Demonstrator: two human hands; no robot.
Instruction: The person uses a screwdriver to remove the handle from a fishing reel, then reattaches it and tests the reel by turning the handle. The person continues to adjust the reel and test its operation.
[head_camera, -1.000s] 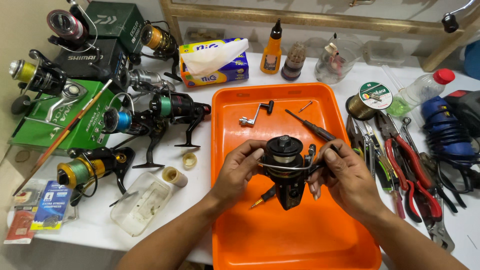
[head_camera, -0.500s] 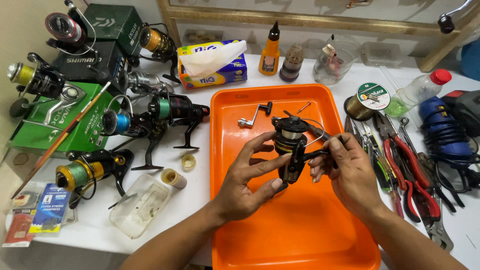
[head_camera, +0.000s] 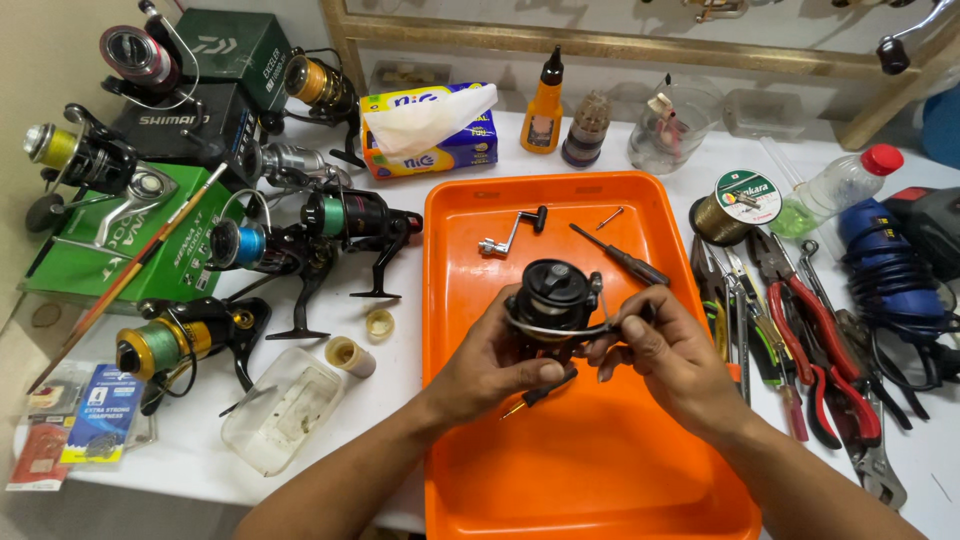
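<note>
white table (head_camera: 420, 330), orange tray (head_camera: 600, 480), reels (head_camera: 300, 240), pliers (head_camera: 810, 330)

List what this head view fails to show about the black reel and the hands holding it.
- Black reel: its lower body is hidden behind the left hand and right hand.
- Small tool under the left hand: its tip is covered by the palm.
- Orange tray: near edge cut off by the frame.

Bright, even overhead light; soft shadows, sharp focus (slight wide-angle bending at the edges).

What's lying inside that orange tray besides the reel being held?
In the orange tray: a crank handle, a screwdriver, a small screw. Another tool pokes out below; the hands hide the rest.
</note>
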